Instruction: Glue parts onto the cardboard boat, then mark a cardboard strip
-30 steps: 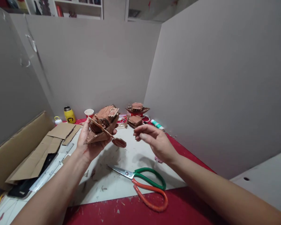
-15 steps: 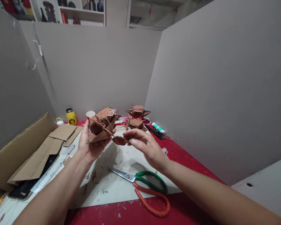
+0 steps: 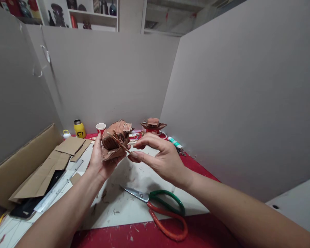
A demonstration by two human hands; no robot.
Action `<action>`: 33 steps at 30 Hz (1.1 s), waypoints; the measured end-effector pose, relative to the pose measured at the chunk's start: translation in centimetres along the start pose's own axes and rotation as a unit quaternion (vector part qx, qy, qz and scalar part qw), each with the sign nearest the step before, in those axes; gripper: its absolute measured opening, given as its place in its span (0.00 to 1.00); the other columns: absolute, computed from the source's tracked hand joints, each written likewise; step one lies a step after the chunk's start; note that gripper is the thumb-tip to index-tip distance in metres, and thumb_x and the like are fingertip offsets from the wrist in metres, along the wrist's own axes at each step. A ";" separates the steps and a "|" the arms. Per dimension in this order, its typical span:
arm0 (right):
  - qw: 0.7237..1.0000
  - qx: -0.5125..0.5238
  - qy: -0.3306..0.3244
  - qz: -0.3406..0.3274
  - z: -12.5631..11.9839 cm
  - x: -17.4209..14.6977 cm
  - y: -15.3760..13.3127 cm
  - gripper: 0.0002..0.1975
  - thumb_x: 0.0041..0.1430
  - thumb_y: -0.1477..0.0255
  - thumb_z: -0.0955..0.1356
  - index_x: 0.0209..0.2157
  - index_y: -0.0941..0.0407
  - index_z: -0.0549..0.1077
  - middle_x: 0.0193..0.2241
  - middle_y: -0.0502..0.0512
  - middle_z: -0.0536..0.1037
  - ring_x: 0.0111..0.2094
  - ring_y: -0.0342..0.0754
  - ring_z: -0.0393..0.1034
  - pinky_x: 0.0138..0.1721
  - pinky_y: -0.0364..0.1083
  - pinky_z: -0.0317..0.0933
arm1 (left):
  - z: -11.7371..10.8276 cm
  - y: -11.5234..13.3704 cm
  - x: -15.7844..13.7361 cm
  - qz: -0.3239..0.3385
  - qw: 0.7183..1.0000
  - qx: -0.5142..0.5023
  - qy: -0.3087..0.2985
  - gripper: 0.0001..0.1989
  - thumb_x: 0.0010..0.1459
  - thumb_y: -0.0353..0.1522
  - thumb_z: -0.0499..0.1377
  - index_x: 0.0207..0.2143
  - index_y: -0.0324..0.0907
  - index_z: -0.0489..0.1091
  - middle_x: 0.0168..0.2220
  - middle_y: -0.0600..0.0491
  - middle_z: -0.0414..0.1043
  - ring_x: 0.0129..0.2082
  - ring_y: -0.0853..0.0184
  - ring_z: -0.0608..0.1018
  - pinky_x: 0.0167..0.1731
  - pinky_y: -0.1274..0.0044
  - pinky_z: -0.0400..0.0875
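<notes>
A brown cardboard model boat (image 3: 120, 132) with a ridged, arched cabin rests in my left hand (image 3: 99, 158), whose fingers wrap round it from below and behind. From the boat a thin stick oar (image 3: 120, 143) slants down to the right. My right hand (image 3: 161, 156) is at the oar's lower end. Its thumb lies over the blade, while the index finger is bent above with a gap between; the other fingers are largely hidden. Below both hands, large scissors (image 3: 144, 198) with one green and one orange-red handle lie partly open on the white board (image 3: 124, 215).
Another brown model boat (image 3: 153, 124) stands at the back. A paper cup (image 3: 100, 127), a yellow bottle (image 3: 79, 129) and a green-and-white tube (image 3: 175, 142) are along the far side. Cardboard pieces (image 3: 46, 168) and a clear ruler (image 3: 54, 191) lie left. Grey partitions (image 3: 105, 75) enclose the table.
My right hand has moved left onto the oar's blade, covering most of it and hiding the small brown piece behind. The boat in my left hand has shifted slightly right and turned.
</notes>
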State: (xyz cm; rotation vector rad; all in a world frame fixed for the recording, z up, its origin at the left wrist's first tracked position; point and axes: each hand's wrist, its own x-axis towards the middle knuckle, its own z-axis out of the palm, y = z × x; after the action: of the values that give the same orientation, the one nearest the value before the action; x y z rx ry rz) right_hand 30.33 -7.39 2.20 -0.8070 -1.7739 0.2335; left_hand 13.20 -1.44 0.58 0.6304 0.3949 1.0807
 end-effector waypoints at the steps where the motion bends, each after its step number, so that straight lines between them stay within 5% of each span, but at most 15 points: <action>1: 1.000 -0.013 -0.005 -0.014 0.1 0.1 0.1 0.03 0.54 0.74 0.73 0.30 0.55 0.75 0.30 0.50 0.78 0.32 0.44 0.71 0.38 0.47 0.65 | 0.0 0.0 0.0 0.001 1.000 -0.001 0.006 0.27 0.67 0.47 0.43 0.43 0.36 0.74 0.35 0.42 0.80 0.29 0.59 0.82 0.25 0.73 0.76; 6: 0.998 -0.038 -0.016 -0.048 0.3 0.2 0.7 0.02 0.54 0.74 0.73 0.31 0.55 0.76 0.29 0.51 0.77 0.32 0.45 0.70 0.37 0.48 0.64 | 0.6 -0.4 -0.1 0.011 0.999 -0.003 0.047 0.25 0.67 0.45 0.44 0.46 0.37 0.73 0.33 0.44 0.80 0.28 0.60 0.81 0.25 0.72 0.76; 20: 0.965 0.159 -0.096 0.187 0.5 0.8 1.4 0.12 0.50 0.62 0.74 0.24 0.56 0.73 0.21 0.48 0.71 0.22 0.42 0.66 0.25 0.45 0.62 | 1.2 -0.9 0.0 0.032 0.994 0.005 0.105 0.19 0.65 0.40 0.49 0.50 0.39 0.71 0.34 0.48 0.79 0.27 0.62 0.80 0.30 0.70 0.76; 33: 0.953 0.163 -0.116 0.229 0.2 0.7 1.4 0.14 0.49 0.61 0.74 0.22 0.57 0.75 0.19 0.48 0.71 0.19 0.40 0.65 0.23 0.44 0.63 | 1.4 -1.2 0.0 0.021 0.994 0.027 0.102 0.21 0.66 0.40 0.48 0.53 0.38 0.69 0.36 0.45 0.80 0.31 0.60 0.81 0.33 0.68 0.77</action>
State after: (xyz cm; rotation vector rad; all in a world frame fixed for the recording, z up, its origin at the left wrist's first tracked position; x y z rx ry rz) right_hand 30.59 -5.82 1.89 -0.9671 -1.6775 0.9376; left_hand 14.84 -2.18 0.90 0.5792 0.5911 1.1820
